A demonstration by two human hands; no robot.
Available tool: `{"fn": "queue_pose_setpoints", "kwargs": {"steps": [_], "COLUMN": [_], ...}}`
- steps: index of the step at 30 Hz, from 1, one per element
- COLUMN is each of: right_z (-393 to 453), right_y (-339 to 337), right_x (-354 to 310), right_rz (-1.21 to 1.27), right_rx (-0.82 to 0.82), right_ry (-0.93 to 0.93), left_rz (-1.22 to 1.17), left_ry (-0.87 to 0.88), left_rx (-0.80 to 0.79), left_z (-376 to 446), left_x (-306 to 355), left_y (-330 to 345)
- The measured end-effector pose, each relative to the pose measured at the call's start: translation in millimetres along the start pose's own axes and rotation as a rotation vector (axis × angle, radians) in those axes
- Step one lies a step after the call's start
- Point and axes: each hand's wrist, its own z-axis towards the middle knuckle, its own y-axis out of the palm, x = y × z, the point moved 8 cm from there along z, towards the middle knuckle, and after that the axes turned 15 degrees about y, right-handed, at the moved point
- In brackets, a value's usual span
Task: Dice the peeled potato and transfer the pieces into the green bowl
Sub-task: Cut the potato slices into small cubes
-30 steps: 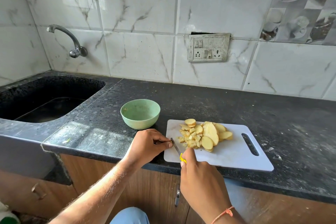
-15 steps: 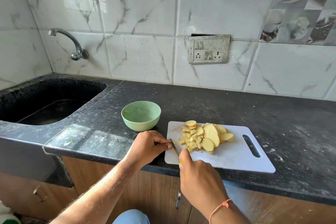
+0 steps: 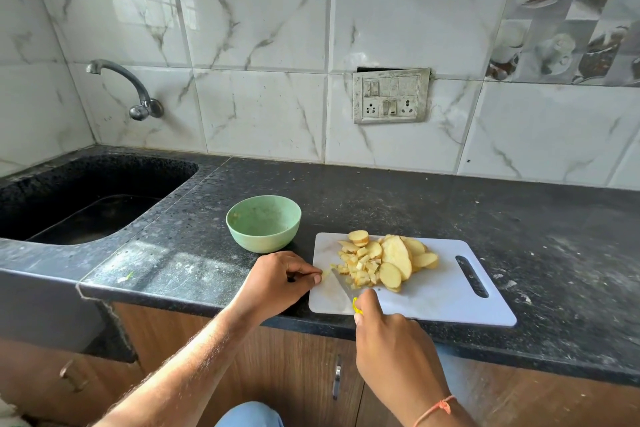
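A white cutting board (image 3: 446,302) lies at the counter's front edge. On it sit several potato slices (image 3: 396,255) and a heap of small diced pieces (image 3: 360,272). My right hand (image 3: 391,340) grips a knife (image 3: 343,286) with a yellow handle, blade tip on the board left of the dice. My left hand (image 3: 277,282) rests at the board's left edge, fingertips pinching a small potato piece (image 3: 325,274) beside the blade. The green bowl (image 3: 263,222) stands behind my left hand, holding only scraps.
A black sink (image 3: 86,198) with a wall tap (image 3: 138,100) is at the left. A switch panel (image 3: 391,95) is on the tiled wall. The dark counter (image 3: 450,208) stretches right. Cabinet doors with a handle (image 3: 336,378) are below.
The view has shifted slightly. My right hand has drawn the knife back a little, so its yellow handle shows again. My left hand stays at the board's left edge.
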Motion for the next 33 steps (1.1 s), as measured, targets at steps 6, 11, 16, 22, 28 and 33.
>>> {"fn": "queue_pose_setpoints", "kwargs": {"steps": [6, 11, 16, 22, 28, 33], "right_z": [-3, -2, -4, -1, 2, 1], "right_y": [-10, -8, -10, -11, -8, -2], "right_x": [-6, -16, -24, -35, -43, -39], "right_rz": [0.085, 0.123, 0.143, 0.147, 0.08, 0.079], "right_rx": [0.026, 0.053, 0.024, -0.054, -0.075, -0.069], "right_ry": [0.018, -0.019, -0.036, -0.03, -0.039, -0.05], "left_rz": [-0.032, -0.037, -0.044, -0.033, -0.035, -0.04], "left_ry": [-0.04, -0.063, -0.081, -0.08, -0.082, -0.099], "left_rx": [-0.001, 0.02, 0.019, 0.011, -0.011, -0.037], "left_z": [-1, -1, 0, 1, 2, 2], "left_x": [0, -1, -2, 0, -1, -4], "left_y": [-3, -4, -4, -5, -4, -5]}}
